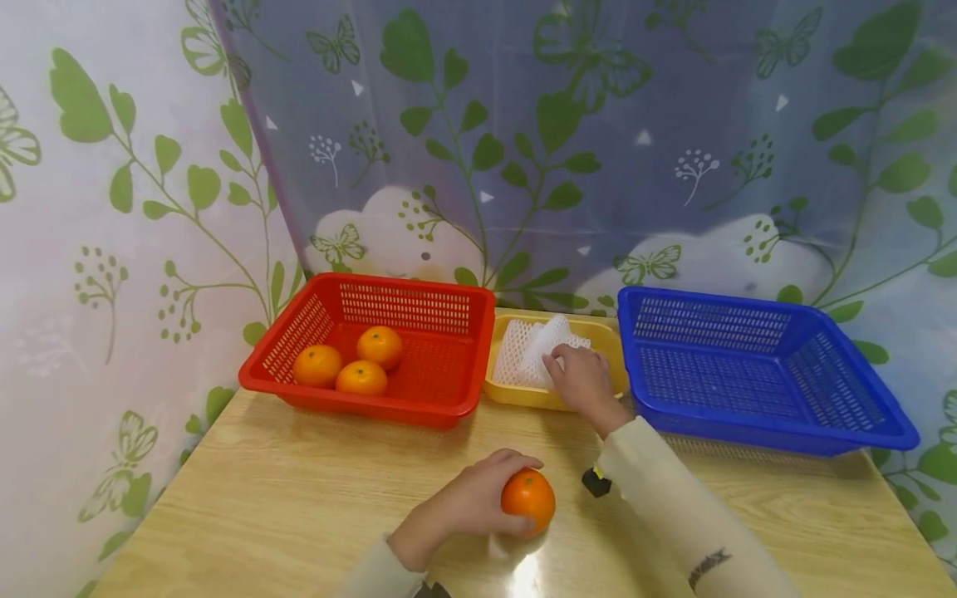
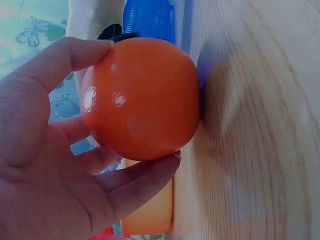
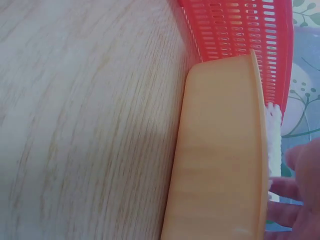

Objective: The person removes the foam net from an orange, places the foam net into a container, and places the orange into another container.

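Note:
My left hand grips an orange at the front middle of the table, fingers and thumb curled round its sides. In the left wrist view the orange is close against the wooden surface. My right hand reaches over the front rim of a small yellow basket, its fingers at the white foam nets lying inside. Seen from the right wrist, the thumb stands apart from the fingers, and the fingertips are partly hidden behind the rim.
Left of the yellow basket stands a red basket with three oranges in it. A blue basket stands on the right. All three are at the back of the wooden table, before a patterned curtain.

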Available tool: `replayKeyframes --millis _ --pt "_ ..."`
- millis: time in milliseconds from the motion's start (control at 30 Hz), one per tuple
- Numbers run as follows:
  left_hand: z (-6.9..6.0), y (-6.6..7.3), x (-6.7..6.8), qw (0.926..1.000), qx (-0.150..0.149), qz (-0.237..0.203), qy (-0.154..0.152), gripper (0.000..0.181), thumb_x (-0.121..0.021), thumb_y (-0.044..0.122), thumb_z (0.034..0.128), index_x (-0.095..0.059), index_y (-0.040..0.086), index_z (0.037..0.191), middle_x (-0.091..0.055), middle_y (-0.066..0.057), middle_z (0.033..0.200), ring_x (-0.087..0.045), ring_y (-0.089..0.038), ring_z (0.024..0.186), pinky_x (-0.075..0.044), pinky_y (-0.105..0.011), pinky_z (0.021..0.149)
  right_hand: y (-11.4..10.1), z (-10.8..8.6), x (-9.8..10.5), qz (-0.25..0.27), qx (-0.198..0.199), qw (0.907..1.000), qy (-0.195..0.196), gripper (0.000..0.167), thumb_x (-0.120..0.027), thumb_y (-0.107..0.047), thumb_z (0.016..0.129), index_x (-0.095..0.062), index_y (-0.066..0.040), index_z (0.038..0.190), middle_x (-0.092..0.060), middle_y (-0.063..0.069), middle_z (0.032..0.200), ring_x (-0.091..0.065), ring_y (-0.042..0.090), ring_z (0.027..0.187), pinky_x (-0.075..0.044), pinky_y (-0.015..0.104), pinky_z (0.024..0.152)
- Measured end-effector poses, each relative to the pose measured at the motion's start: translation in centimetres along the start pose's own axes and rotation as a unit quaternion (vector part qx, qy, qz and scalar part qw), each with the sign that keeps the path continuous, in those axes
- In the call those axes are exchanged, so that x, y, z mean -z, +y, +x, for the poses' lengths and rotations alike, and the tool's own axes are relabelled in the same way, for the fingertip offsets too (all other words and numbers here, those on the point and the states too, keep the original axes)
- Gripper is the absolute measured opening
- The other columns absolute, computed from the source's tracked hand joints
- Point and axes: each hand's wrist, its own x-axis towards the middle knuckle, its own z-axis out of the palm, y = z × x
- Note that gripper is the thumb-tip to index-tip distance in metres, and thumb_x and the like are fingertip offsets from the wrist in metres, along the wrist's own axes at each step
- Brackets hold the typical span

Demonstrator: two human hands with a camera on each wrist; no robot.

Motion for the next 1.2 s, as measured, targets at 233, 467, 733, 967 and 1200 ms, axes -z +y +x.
replayKeyframes --millis 233,467,733,967,1200 --pt "-0.4 0.1 0.2 0.9996 0.005 -0.014 -0.025 0.061 -0.082 0.028 0.0726 -0.055 0.024 0.126 -0.051 0.006 0.125 -0.052 -0.009 0.101 -0.047 -0.028 0.085 -0.2 -0.3 0.1 0.054 0.03 0.9925 0.106 0.025 -0.059 -0.027 0.096 -0.047 -0.006 0.104 -0.052 0.015 0.107 -0.047 0.034 0.103 -0.034 0.05 0.1" --pt "-0.6 -0.2 0.1 0.9979 -0.031 -0.029 -0.049 0.059 -0.083 0.021 0.0726 -0.048 0.024 0.12 -0.053 0.011 0.114 -0.052 -0.003 0.097 -0.046 -0.022 0.083 -1.1 -0.4 -0.2 0.098 0.207 0.9685 0.098 0.034 -0.054 -0.021 0.098 -0.057 -0.006 0.128 -0.044 0.019 0.144 -0.035 0.038 0.135 -0.021 0.06 0.109" --pt "-0.8 -0.4 0.4 0.9917 -0.088 -0.049 -0.08 0.056 -0.083 0.019 0.0738 -0.049 0.021 0.118 -0.055 0.009 0.111 -0.053 -0.002 0.094 -0.046 -0.02 0.084 -3.0 -0.8 -0.8 0.117 0.273 0.9545 -0.03 0.048 -0.047 -0.035 0.101 -0.045 -0.018 0.146 -0.03 0.008 0.157 -0.016 0.038 0.145 -0.011 0.062 0.112" --pt "-0.9 -0.9 1.2 0.9774 -0.14 -0.097 -0.125 0.054 -0.081 0.02 0.0769 -0.048 0.02 0.12 -0.056 0.01 0.112 -0.054 -0.001 0.097 -0.047 -0.02 0.087 -4.2 -1.1 -1.3 0.125 0.26 0.9562 -0.049 0.052 -0.051 -0.041 0.098 -0.049 -0.015 0.144 -0.034 0.002 0.155 -0.015 0.035 0.146 -0.011 0.059 0.114" --pt "-1.9 -0.9 4.5 0.9283 -0.187 -0.248 -0.204 0.059 -0.074 0.021 0.0846 -0.04 0.01 0.131 -0.052 -0.001 0.126 -0.052 -0.008 0.112 -0.048 -0.029 0.097 -5.5 -1.4 -1.3 0.137 0.229 0.963 -0.037 0.053 -0.056 -0.044 0.096 -0.056 -0.011 0.137 -0.042 0.003 0.15 -0.022 0.033 0.145 -0.013 0.057 0.114"
